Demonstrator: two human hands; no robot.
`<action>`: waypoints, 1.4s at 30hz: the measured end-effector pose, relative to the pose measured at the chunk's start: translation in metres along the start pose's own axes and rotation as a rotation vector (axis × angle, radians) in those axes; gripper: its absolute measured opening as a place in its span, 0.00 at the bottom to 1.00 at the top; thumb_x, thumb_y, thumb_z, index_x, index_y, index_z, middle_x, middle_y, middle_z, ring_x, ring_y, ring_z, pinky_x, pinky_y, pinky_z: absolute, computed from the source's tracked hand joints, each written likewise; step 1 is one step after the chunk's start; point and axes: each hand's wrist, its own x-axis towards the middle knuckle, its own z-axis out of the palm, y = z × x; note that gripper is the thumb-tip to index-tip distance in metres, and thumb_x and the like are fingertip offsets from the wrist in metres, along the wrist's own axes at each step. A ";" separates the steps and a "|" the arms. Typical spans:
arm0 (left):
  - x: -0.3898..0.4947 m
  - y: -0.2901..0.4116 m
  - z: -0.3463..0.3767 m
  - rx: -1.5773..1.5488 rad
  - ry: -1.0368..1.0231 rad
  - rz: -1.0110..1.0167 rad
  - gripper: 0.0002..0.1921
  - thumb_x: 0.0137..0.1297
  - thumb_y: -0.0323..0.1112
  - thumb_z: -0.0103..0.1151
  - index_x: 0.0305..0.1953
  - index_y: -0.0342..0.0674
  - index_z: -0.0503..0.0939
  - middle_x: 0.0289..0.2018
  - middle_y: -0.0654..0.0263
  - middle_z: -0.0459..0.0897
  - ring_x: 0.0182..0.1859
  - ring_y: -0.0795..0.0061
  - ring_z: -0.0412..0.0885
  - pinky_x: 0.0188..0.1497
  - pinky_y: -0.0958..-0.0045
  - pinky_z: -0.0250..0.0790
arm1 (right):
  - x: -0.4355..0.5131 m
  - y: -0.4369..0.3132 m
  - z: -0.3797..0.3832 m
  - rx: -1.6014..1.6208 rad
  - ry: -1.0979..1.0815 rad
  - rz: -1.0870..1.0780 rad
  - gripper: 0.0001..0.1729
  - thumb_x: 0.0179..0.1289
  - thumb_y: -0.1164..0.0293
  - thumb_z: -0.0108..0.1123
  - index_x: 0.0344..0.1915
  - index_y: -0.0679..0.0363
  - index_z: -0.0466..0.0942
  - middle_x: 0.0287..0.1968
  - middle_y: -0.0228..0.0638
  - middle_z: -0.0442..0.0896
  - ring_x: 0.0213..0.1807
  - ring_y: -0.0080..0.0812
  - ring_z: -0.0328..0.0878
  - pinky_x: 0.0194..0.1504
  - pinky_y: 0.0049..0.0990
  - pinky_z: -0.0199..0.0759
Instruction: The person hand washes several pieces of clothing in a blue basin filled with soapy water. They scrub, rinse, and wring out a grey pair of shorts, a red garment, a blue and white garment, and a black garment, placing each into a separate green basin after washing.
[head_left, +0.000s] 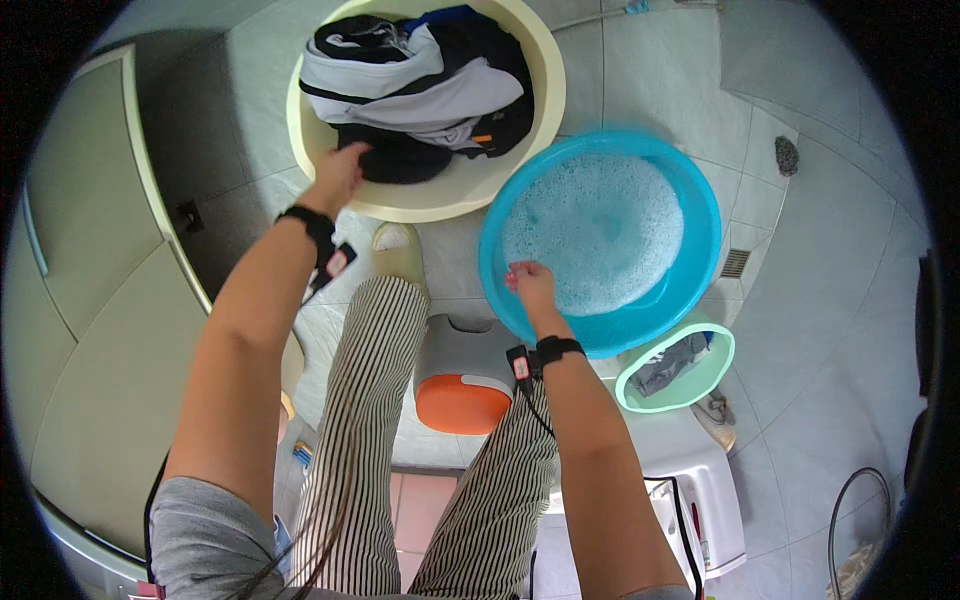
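My left hand (340, 176), slightly blurred, is at the near left side of a cream plastic basin (549, 79). Its fingertips meet the edge of a black garment (405, 160); whether they grip the cloth is hidden. White and black clothes (442, 101) are heaped in the same basin. Over the near left part of a blue plastic basin (501, 315) is my right hand (532, 283), its fingers curled and nothing visible in them. Foamy, soapy water (600, 225) fills much of the blue basin. Each wrist wears a black strap with a small device and cable.
A grey and orange plastic stool (465, 401) stands between my legs. Right of it, a mint green tub (675, 401) holds grey cloth (670, 366). Beyond are a floor drain (736, 263) and a dark scouring pad (786, 156). A large cabinet or refrigerator (97, 187) borders the left.
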 end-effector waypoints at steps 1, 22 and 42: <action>-0.020 0.001 0.000 0.021 -0.024 -0.008 0.11 0.58 0.34 0.67 0.30 0.42 0.72 0.16 0.72 0.68 0.14 0.78 0.63 0.14 0.74 0.52 | -0.008 -0.001 -0.002 -0.006 0.010 0.058 0.13 0.69 0.72 0.51 0.45 0.69 0.79 0.36 0.41 0.85 0.34 0.29 0.83 0.36 0.27 0.78; -0.380 -0.013 0.042 0.192 -0.747 0.324 0.13 0.56 0.20 0.67 0.43 0.32 0.78 0.37 0.70 0.81 0.39 0.83 0.77 0.44 0.78 0.72 | -0.174 -0.082 -0.042 1.196 -0.650 0.215 0.30 0.65 0.58 0.60 0.64 0.57 0.71 0.63 0.39 0.76 0.63 0.44 0.71 0.68 0.43 0.61; -0.198 -0.173 0.225 0.792 0.049 0.473 0.40 0.52 0.42 0.76 0.64 0.43 0.65 0.52 0.52 0.77 0.51 0.52 0.78 0.52 0.58 0.72 | -0.010 0.043 -0.175 0.232 0.598 -0.271 0.48 0.49 0.78 0.70 0.70 0.55 0.58 0.65 0.50 0.67 0.63 0.54 0.69 0.62 0.48 0.68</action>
